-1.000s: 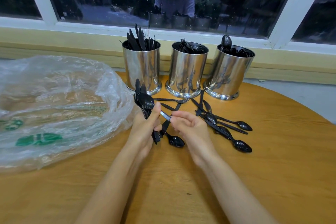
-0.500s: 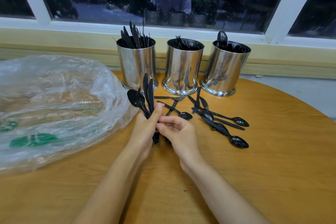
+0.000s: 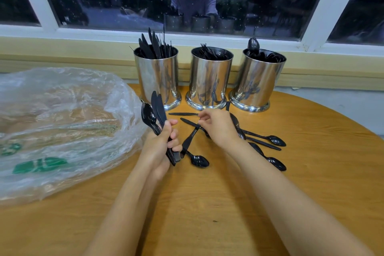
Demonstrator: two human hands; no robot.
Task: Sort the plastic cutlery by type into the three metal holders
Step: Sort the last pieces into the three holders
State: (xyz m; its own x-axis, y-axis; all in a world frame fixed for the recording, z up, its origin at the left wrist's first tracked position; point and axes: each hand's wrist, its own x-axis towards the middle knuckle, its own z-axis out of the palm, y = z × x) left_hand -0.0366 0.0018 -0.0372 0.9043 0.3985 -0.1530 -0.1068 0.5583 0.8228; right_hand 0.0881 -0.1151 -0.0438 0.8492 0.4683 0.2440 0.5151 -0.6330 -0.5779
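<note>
Black cutlery (image 3: 159, 108), gripped by the left hand (image 3: 160, 149) for batching, points twelve o'clock; the right hand (image 3: 218, 127) has an unclear grip.

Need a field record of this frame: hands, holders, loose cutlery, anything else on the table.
left hand: grips bundle of black plastic knives and spoons
right hand: fingertips at thin black loose piece; grip unclear
left shiny metal holder: knives
middle metal holder: forks
right metal holder: spoons
round wooden table: several loose black spoons, mostly right of the hands
clear crumpled plastic bag: left side of the table
</note>
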